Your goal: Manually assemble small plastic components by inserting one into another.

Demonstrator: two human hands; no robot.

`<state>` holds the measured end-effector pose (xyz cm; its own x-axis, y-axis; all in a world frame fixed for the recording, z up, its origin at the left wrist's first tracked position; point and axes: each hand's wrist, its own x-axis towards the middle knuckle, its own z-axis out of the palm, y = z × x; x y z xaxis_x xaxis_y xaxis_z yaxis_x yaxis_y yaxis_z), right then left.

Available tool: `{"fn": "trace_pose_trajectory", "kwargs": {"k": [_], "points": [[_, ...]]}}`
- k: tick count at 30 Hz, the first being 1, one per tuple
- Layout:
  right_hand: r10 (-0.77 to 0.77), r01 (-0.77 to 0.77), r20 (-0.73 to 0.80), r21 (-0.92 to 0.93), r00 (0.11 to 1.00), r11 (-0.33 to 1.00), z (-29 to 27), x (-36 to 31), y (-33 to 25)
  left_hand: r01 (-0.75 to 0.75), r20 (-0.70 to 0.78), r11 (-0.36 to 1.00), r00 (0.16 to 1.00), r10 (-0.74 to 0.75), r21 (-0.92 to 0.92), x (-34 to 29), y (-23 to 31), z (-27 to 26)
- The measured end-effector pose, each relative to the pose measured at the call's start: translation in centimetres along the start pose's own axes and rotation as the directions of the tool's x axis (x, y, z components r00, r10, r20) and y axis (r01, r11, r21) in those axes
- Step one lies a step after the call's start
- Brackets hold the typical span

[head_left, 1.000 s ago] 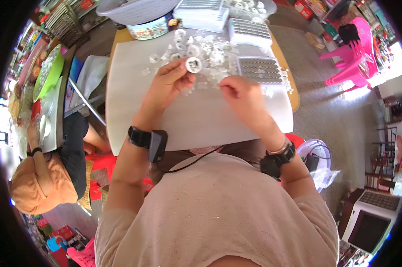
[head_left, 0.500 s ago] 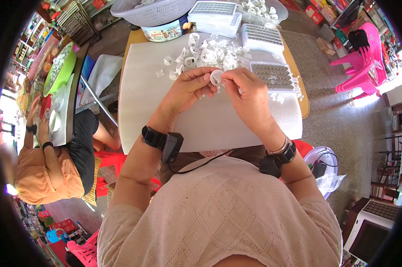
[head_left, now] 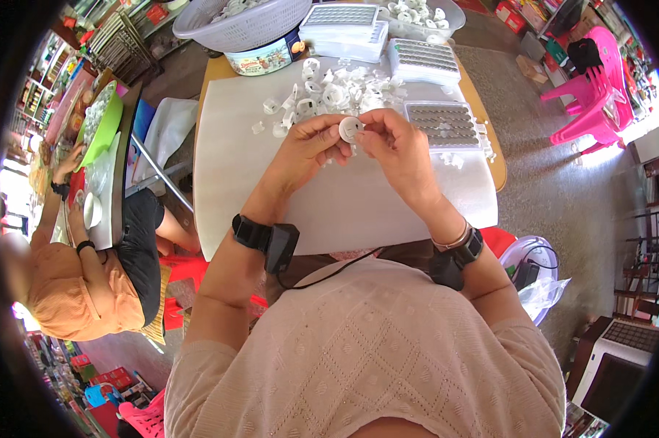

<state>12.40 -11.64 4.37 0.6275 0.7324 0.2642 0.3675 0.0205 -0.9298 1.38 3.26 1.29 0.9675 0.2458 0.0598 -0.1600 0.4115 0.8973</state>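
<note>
Between my two hands, over the white-covered table (head_left: 271, 208), is a small round white plastic part (head_left: 350, 129) with a dark spot on its face. My left hand (head_left: 311, 150) pinches its left edge between thumb and fingers. From the right, my right hand (head_left: 399, 150) is closed with thumb and forefinger at the part's edge. A loose heap of similar white plastic parts (head_left: 334, 95) lies just beyond my hands. Beside my right hand lies a clear tray with rows of small metallic pieces (head_left: 442, 125).
A lilac plastic basket (head_left: 249, 28) rests on a round tin (head_left: 260, 60) at the back left. Stacked clear boxes (head_left: 342, 47), another stack of trays (head_left: 424, 62) and a tub of white parts (head_left: 446, 33) stand behind. Left, another person (head_left: 74, 281) works at a table with a green basin (head_left: 107, 128).
The round part has turned so that its face with the dark spot shows. My right fingers have shifted on its edge. The view has moved slightly; the other person's hand has lifted toward the green basin.
</note>
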Motion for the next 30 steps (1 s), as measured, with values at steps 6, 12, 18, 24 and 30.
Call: {"fn": "trace_pose_trajectory", "kwargs": {"k": [6, 12, 18, 24, 30], "points": [[-0.023, 0.022, -0.073, -0.023, 0.997, 1.0, 0.2, -0.1, 1.0, -0.022, -0.165, 0.963, 0.984, 0.068, 0.269, 0.1, 0.0, 0.8], [-0.143, 0.129, -0.121, -0.113, 0.982, 0.985, 0.8, -0.4, 2.1, -0.073, -0.151, 0.887, 0.976, 0.158, 0.456, 0.1, 0.1, 1.5], [-0.05, 0.05, -0.025, 0.013, 0.998, 0.999, 1.9, -0.5, 3.4, 0.034, -0.274, 0.863, 0.954, 0.122, 0.503, 0.3, -0.3, 1.6], [-0.023, 0.024, -0.03, 0.058, 0.999, 0.998, 1.9, -0.5, 3.9, 0.048, -0.295, 0.836, 0.945, 0.139, 0.547, 0.3, -0.6, 2.3], [0.031, -0.034, 0.014, 0.216, 0.999, 0.976, 1.8, -0.6, 3.8, 0.029, -0.285, 0.804, 0.942, 0.176, 0.593, 0.2, -0.6, 2.3]]}}
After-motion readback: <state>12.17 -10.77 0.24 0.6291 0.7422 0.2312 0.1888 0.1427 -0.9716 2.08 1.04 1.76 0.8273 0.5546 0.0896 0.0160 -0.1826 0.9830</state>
